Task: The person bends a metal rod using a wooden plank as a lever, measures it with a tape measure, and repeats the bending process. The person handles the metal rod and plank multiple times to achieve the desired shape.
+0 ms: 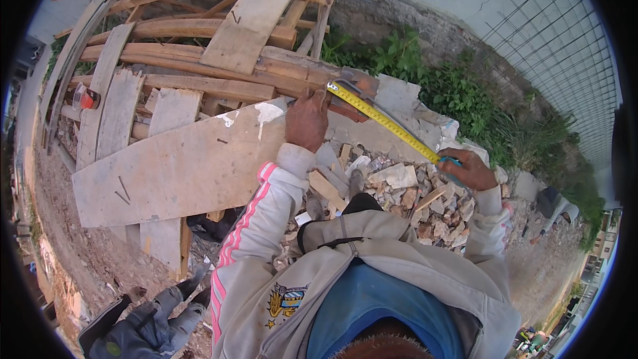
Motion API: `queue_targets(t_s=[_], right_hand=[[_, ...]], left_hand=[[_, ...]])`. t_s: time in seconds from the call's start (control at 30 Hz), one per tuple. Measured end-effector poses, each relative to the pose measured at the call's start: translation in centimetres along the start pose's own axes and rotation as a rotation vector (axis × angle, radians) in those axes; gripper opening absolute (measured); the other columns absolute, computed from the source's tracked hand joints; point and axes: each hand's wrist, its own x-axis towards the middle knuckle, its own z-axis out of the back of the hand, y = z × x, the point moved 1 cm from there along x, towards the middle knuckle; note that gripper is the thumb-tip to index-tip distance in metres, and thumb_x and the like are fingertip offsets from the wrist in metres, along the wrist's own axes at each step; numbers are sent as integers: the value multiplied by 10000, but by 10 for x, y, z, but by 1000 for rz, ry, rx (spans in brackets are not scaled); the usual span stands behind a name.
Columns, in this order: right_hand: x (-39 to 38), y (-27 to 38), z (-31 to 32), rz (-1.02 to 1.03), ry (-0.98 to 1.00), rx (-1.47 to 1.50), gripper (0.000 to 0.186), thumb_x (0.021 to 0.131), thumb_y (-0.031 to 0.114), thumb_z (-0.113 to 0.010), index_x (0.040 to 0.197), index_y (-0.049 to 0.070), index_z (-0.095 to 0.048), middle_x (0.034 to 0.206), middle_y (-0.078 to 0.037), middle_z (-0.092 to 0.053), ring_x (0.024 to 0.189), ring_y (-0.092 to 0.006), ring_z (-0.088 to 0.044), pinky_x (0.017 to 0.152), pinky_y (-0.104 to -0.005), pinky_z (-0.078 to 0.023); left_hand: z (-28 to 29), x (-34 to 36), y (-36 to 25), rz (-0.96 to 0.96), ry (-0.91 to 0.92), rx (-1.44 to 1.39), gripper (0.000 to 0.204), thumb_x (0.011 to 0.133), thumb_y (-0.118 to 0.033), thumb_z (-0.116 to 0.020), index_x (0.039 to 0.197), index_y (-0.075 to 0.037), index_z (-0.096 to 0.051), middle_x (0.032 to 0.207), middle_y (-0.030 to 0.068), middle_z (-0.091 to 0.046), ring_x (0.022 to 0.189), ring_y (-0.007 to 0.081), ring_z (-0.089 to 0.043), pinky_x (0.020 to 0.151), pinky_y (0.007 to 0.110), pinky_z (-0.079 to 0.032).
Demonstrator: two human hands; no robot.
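Note:
My right hand (468, 169) is closed around the teal case of a tape measure (450, 165). Its yellow blade (385, 121) is drawn out and slants up to the left, beside a thin grey metal bar (401, 125). At the blade's far end, my left hand (307, 121) is curled with its knuckles up, against the tip. What its fingers grip is hidden. Just left of this hand lies a wide, worn plank (173, 159) with nails sticking out, and a reddish wooden beam (292, 80) runs behind the hand.
Stacked beams and boards (252, 23) fill the far left, with a red cup (86, 98) among them. Broken bricks and rubble (432, 206) lie below the tape. Green plants (458, 86) grow along the wall, where wire mesh (565, 46) leans. Dark clothing (149, 326) lies at lower left.

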Motion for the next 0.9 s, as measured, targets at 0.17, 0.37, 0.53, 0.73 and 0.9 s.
queue_targets(t_s=[0.17,0.37,0.53,0.73,0.9], right_hand=[[2,-4,-1,-25,-9,-18,398,888,342,-643,1154,54,-713,943,-131,-729,863,-226,-679,803,-354,-520],[1,3,1,-9,-16,-31,391,882,340,-644,1145,60,-719,914,-114,-737,824,-228,-680,794,-358,-525],[5,0,2,-1,-1,-12,401,883,337,-647,1151,48,-718,901,-113,-735,812,-201,-666,801,-348,-522],[5,5,5,-22,36,25,410,888,324,-651,1161,25,-713,950,-120,-720,864,-180,-648,818,-330,-510],[6,2,6,-23,38,42,406,889,306,-662,1166,12,-709,966,-118,-720,886,-175,-651,834,-322,-508]], left_hand=[[1,1,1,-59,-52,16,178,931,-126,-596,1062,-27,-664,997,213,-644,866,418,-670,758,510,-559],[4,2,-5,22,45,63,250,912,-91,-605,1149,-32,-661,1019,215,-647,885,417,-672,762,490,-569],[2,0,0,-26,-29,33,288,899,-81,-608,1178,-30,-657,1015,214,-646,887,409,-675,763,490,-567],[4,-1,-3,11,-1,20,291,903,-97,-609,1183,-32,-656,998,207,-639,876,406,-673,762,497,-562],[5,-1,0,12,11,-17,316,909,-108,-606,1214,-40,-653,1032,229,-650,897,414,-673,777,499,-560]])
